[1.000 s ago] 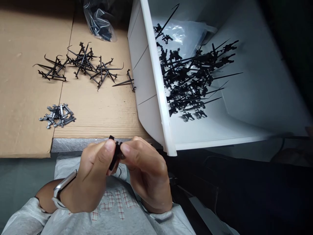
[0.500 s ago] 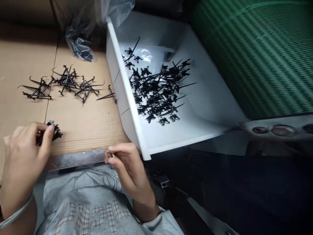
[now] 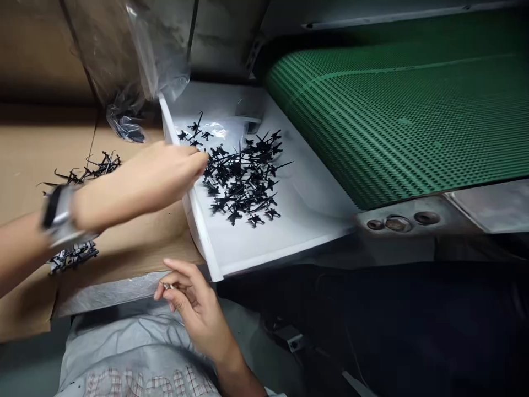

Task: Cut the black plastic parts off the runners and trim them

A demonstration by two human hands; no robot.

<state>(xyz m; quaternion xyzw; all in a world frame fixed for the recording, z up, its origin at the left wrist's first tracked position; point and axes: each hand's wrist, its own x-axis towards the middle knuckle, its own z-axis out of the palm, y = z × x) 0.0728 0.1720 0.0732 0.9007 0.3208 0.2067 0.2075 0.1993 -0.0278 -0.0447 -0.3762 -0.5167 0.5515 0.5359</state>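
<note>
Indistinctly, the right hand (image 3: 200,309) holds a piece (image 3: 167,286) (part-hidden).

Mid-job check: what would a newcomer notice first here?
Probably the green mesh belt, filling the upper right. Then the white bin in the middle with its jumble of black parts, the left hand stretched across its left wall. Below, the right hand holds something small and pale.

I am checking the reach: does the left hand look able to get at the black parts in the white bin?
Likely yes: the left hand appears over the white bin's rim, and the black parts lie uncovered beyond its fingers.
</note>
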